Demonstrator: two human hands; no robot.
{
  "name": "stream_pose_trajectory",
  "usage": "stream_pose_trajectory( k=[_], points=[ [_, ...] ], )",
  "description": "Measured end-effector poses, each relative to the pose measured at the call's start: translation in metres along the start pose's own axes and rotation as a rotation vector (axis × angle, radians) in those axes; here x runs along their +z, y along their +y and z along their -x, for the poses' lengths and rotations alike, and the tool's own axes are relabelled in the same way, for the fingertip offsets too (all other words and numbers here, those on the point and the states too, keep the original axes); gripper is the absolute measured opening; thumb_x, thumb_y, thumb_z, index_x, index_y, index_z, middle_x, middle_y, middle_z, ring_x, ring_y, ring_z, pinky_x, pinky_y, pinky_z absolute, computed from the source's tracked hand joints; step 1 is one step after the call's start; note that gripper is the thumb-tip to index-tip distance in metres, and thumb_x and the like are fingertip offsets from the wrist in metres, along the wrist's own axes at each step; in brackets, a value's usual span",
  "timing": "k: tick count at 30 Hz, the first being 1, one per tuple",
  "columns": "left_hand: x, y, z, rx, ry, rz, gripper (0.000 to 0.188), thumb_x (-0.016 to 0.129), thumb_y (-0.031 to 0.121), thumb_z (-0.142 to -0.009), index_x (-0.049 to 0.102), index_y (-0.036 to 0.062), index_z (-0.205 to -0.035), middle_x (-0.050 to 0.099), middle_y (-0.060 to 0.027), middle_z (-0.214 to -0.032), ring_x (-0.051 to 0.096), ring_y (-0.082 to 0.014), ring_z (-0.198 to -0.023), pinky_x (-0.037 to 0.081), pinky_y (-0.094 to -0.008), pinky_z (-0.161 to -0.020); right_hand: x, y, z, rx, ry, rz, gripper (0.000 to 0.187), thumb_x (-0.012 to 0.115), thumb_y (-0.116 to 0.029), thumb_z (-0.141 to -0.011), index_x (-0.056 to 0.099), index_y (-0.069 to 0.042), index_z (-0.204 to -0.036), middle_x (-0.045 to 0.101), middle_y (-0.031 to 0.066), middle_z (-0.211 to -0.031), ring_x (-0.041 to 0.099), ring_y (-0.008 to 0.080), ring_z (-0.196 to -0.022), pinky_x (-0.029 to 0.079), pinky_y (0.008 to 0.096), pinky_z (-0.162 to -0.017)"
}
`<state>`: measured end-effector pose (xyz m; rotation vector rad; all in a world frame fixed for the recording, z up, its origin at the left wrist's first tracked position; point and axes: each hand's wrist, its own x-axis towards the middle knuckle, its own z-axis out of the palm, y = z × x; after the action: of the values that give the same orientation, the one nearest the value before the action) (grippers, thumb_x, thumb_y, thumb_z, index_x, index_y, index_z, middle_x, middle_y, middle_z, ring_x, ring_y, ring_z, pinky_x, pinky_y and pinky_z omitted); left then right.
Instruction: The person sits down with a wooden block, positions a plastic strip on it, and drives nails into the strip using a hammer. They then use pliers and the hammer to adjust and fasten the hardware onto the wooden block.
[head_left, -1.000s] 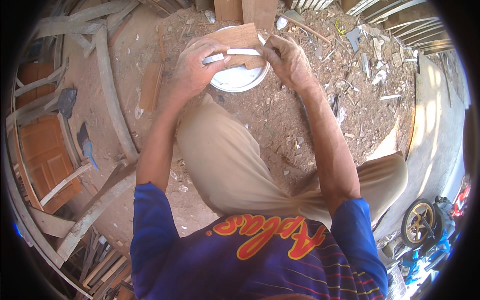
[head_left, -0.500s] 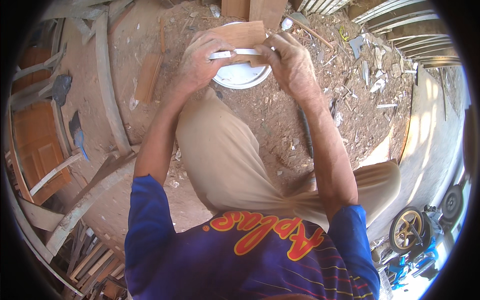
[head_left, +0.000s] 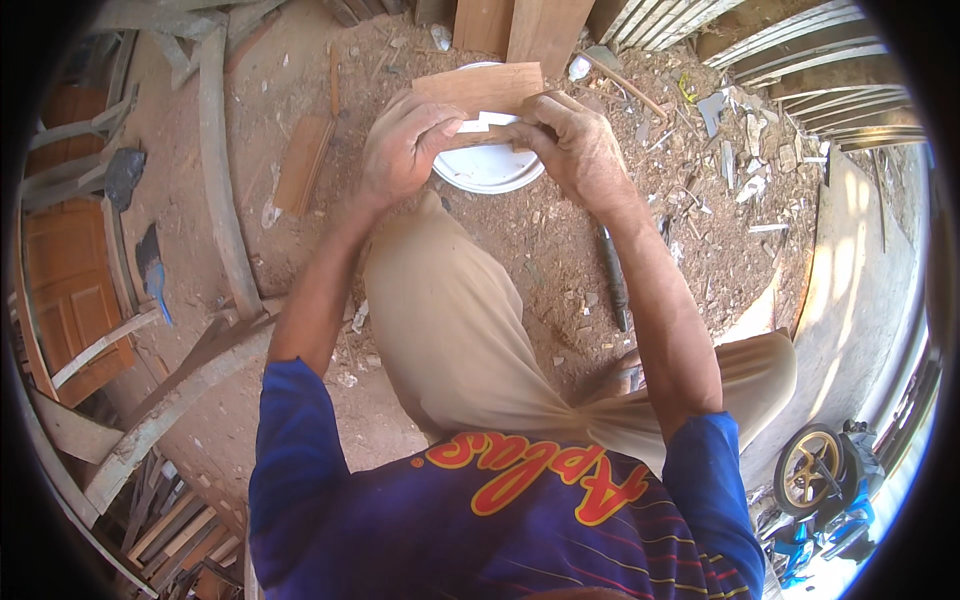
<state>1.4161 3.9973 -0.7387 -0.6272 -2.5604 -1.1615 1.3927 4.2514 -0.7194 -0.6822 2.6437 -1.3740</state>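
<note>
My left hand [head_left: 402, 150] is closed, its thumb and fingertips at the left end of a narrow white strip [head_left: 495, 119]. My right hand [head_left: 572, 140] pinches at the strip's other end. The strip shows a step near its middle; whether it is bent or in two pieces I cannot tell. Just beyond the strip, a flat brown wooden board [head_left: 478, 86] spans between my hands, and a thinner brown edge [head_left: 490, 137] shows on the near side. How these pieces join is hidden by my fingers. Under them is a round white lid or bucket top [head_left: 488, 170].
Wood chips and scraps litter the dirt floor. A dark rod-shaped tool [head_left: 613, 280] lies beside my right forearm. A short brown board [head_left: 303, 165] lies to the left, near a long grey timber [head_left: 225, 180]. Upright boards [head_left: 540, 30] stand at the back; a motorbike wheel [head_left: 808, 470] is at lower right.
My hands have come a little closer together, and less of the white strip shows; its end beyond my left thumb is no longer visible. The board and lid appear slightly lower in view.
</note>
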Motion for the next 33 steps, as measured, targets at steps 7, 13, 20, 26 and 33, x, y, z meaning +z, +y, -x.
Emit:
stream_pose_trajectory(
  k=[7,13,20,26,33],
  points=[
    [-0.015,0.008,-0.019,-0.07,-0.162,0.035,0.02,0.067,0.022,-0.098,0.074,0.0031,-0.103,0.072,-0.0146,-0.098,0.067,-0.0346,-0.094,0.053,-0.0426,-0.085,-0.004,-0.004,0.003,0.025,-0.031,-0.011,0.015,0.075,-0.016,-0.091,0.074,-0.005,-0.102,0.073,0.0124,-0.1,0.073,0.0326,-0.091,0.058,0.0413,-0.079],
    [-0.025,0.004,-0.03,-0.16,-0.407,0.124,0.029,0.067,0.027,-0.098,0.074,0.0024,-0.11,0.074,-0.0165,-0.099,0.069,-0.0335,-0.094,0.054,-0.0415,-0.086,-0.002,-0.003,0.005,0.044,-0.059,-0.007,0.015,0.074,-0.018,-0.092,0.075,-0.007,-0.102,0.073,0.0111,-0.099,0.074,0.0304,-0.092,0.06,0.0403,-0.08],
    [-0.025,0.001,-0.037,-0.228,-0.525,0.191,0.035,0.064,0.032,-0.1,0.074,0.0032,-0.117,0.074,-0.0167,-0.104,0.069,-0.0302,-0.097,0.053,-0.0398,-0.09,-0.001,-0.001,0.005,-0.002,-0.054,0.027,0.015,0.074,-0.018,-0.092,0.074,-0.007,-0.102,0.073,0.0112,-0.099,0.073,0.0318,-0.092,0.06,0.0422,-0.079],
    [-0.026,0.011,-0.045,-0.312,-0.659,0.092,0.033,0.063,0.027,-0.101,0.073,-0.001,-0.115,0.074,-0.0147,-0.108,0.067,-0.0235,-0.099,0.05,-0.0364,-0.092,0.001,-0.002,0.006,-0.04,-0.055,0.068,0.015,0.073,-0.018,-0.093,0.073,-0.006,-0.101,0.073,0.0117,-0.099,0.073,0.032,-0.092,0.06,0.0421,-0.079],
    [-0.025,0.026,-0.047,-0.413,-0.669,0.097,0.031,0.061,0.026,-0.101,0.07,-0.0013,-0.112,0.071,-0.0139,-0.099,0.065,-0.0228,-0.095,0.05,-0.0372,-0.088,0.009,0.002,0.01,-0.08,0.034,0.12,0.017,0.073,-0.022,-0.093,0.072,-0.006,-0.099,0.072,0.0105,-0.096,0.073,0.0316,-0.088,0.06,0.0422,-0.077]
  ],
)
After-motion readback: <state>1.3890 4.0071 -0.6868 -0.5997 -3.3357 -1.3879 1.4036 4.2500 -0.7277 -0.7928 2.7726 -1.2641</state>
